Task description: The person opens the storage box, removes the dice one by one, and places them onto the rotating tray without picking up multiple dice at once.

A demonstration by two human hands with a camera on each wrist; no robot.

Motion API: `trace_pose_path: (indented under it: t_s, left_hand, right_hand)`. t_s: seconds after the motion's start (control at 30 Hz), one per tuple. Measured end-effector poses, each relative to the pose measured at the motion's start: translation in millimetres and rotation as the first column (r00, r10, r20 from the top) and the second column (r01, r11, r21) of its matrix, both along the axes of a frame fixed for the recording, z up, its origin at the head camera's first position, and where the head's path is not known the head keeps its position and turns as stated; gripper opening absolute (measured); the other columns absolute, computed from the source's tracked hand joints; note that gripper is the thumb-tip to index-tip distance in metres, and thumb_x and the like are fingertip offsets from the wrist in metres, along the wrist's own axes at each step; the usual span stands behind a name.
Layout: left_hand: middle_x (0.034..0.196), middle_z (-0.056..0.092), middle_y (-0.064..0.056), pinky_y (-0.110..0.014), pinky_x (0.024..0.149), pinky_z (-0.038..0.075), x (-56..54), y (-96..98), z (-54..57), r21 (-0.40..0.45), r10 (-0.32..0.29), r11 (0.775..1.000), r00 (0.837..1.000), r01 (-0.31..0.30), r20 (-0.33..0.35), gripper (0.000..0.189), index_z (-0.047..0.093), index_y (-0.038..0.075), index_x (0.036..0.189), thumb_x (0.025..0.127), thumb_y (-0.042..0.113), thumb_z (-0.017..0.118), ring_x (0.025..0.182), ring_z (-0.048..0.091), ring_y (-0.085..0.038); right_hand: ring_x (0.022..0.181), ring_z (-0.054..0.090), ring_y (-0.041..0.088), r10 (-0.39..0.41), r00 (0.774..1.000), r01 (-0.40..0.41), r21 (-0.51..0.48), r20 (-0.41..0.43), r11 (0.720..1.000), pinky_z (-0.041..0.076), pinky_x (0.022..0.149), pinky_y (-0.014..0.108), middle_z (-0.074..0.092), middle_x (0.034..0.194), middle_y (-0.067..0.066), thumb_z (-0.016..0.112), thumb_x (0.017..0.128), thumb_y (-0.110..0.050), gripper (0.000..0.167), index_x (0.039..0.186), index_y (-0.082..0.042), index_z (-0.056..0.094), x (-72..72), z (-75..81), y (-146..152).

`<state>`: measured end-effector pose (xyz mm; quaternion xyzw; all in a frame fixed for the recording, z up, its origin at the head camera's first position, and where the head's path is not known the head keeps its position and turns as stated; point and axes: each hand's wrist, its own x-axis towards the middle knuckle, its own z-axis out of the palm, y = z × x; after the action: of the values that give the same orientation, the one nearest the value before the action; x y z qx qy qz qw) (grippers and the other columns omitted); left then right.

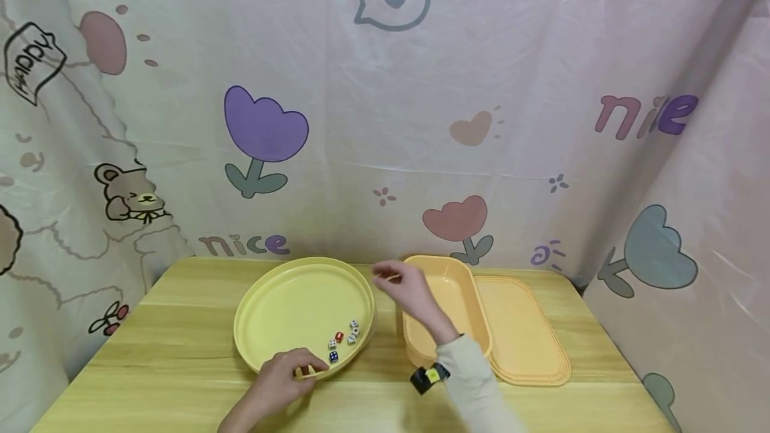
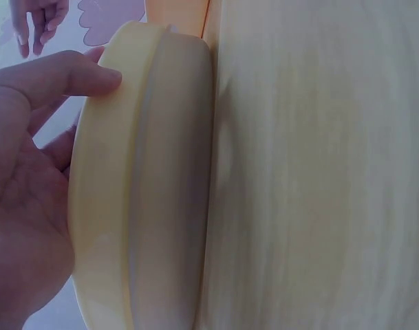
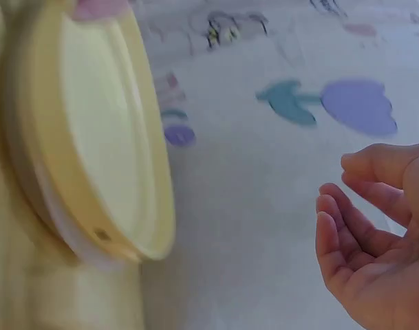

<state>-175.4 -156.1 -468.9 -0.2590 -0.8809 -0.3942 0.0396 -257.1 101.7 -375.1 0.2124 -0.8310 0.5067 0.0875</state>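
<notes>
A round yellow tray with a raised rim lies at the left of the table, in the head view. Several white dice, a red die and a blue die lie in its near right part. My left hand grips the tray's near rim, its thumb against the outer wall and its fingers over the far side. Between the tray and an orange box, my right hand is raised in the air. Its fingers are loosely bent, with nothing visible between them.
The deep orange box stands right of the tray, its top uncovered. A flat orange lid lies along its right side. Behind the wooden table hangs a printed curtain.
</notes>
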Motion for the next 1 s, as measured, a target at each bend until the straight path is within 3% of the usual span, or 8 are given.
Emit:
trace_pose_path:
  t_s: [0.1, 0.2, 0.37, 0.53, 0.63, 0.8, 1.0]
  left_hand:
    - [0.091, 0.067, 0.013, -0.023, 0.061, 0.041, 0.0, 0.7, 0.2, -0.002, -0.001, 1.0, 1.0, 0.001, 0.01, 0.024, 0.074, 0.02, 0.095, 0.077, 0.003, 0.073, 0.076, 0.053, 0.001]
    - [0.091, 0.067, 0.013, -0.023, 0.061, 0.041, -0.3, 1.1, 0.0, -0.005, -0.001, 1.0, 1.0, 0.001, 0.023, 0.024, 0.074, 0.02, 0.095, 0.078, 0.004, 0.073, 0.076, 0.053, 0.001]
    - [0.091, 0.067, 0.014, -0.023, 0.061, 0.041, -0.1, 0.3, 0.6, -0.012, 0.005, 1.0, 0.999, -0.005, 0.036, 0.024, 0.074, 0.02, 0.095, 0.077, 0.004, 0.073, 0.076, 0.053, 0.0]
    - [0.091, 0.068, 0.012, -0.023, 0.06, 0.042, -0.3, -0.2, 1.2, -0.006, -0.003, 1.0, 1.0, 0.004, 0.03, 0.023, 0.075, 0.019, 0.095, 0.078, 0.004, 0.073, 0.076, 0.053, 0.001]
    - [0.092, 0.068, 0.012, -0.023, 0.06, 0.042, -0.5, -1.3, 0.7, -0.003, -0.003, 1.0, 1.0, 0.003, 0.014, 0.023, 0.074, 0.019, 0.095, 0.078, 0.003, 0.073, 0.076, 0.053, 0.001]
    - [0.091, 0.068, 0.013, -0.023, 0.06, 0.043, 0.0, 0.5, -3.5, 0.014, -0.016, 1.0, 1.0, 0.016, -0.001, 0.022, 0.074, 0.017, 0.094, 0.078, 0.002, 0.072, 0.075, 0.054, 0.002]
    - [0.089, 0.068, 0.013, -0.023, 0.059, 0.043, -0.5, 1.1, -1.8, 0.02, -0.023, 1.0, 1.0, 0.023, -0.018, 0.022, 0.074, 0.016, 0.093, 0.077, 0.001, 0.071, 0.073, 0.054, 0.002]
  right_hand:
    - [0.089, 0.064, 0.024, -0.052, 0.998, 0.052, -0.012, 0.021, 0.999, 0.052, 0.078, 0.033, 0.07, 0.099, 0.012, 0.067, 0.089, -0.007, 0.022, 0.108, 0.003, 0.069, -18.9, 5.2, 16]
    - [0.094, 0.064, 0.025, -0.114, 0.99, 0.119, -0.046, 0.084, 0.992, 0.051, 0.082, 0.037, 0.069, 0.102, 0.014, 0.065, 0.09, -0.006, 0.022, 0.11, 0.003, 0.069, -39.1, -0.7, 33]
    - [0.092, 0.064, 0.026, -0.215, 0.955, 0.238, -0.098, 0.204, 0.966, 0.051, 0.083, 0.039, 0.068, 0.1, 0.015, 0.064, 0.089, -0.004, 0.021, 0.108, 0.005, 0.069, -67.8, -28.9, 53]
    - [0.089, 0.064, 0.027, -0.301, 0.917, 0.321, -0.038, 0.263, 0.946, 0.051, 0.078, 0.034, 0.069, 0.097, 0.017, 0.065, 0.087, 0.0, 0.019, 0.103, 0.008, 0.07, -84.8, -60.3, 62]
    - [0.086, 0.064, 0.024, -0.336, 0.915, 0.336, 0.039, 0.225, 0.941, 0.05, 0.073, 0.029, 0.071, 0.095, 0.017, 0.066, 0.084, 0.001, 0.016, 0.097, 0.008, 0.071, -91.3, -76.6, 64]
    - [0.077, 0.063, 0.02, -0.31, 0.929, 0.301, 0.074, 0.204, 0.951, 0.049, 0.066, 0.027, 0.071, 0.091, 0.017, 0.066, 0.081, 0.005, 0.013, 0.092, 0.008, 0.072, -92.0, -97.4, 68]
    - [0.08, 0.06, 0.019, -0.285, 0.929, 0.268, 0.103, 0.235, 0.958, 0.047, 0.071, 0.03, 0.071, 0.086, 0.015, 0.07, 0.077, 0.004, 0.013, 0.089, 0.009, 0.071, -89.5, -104.5, 63]
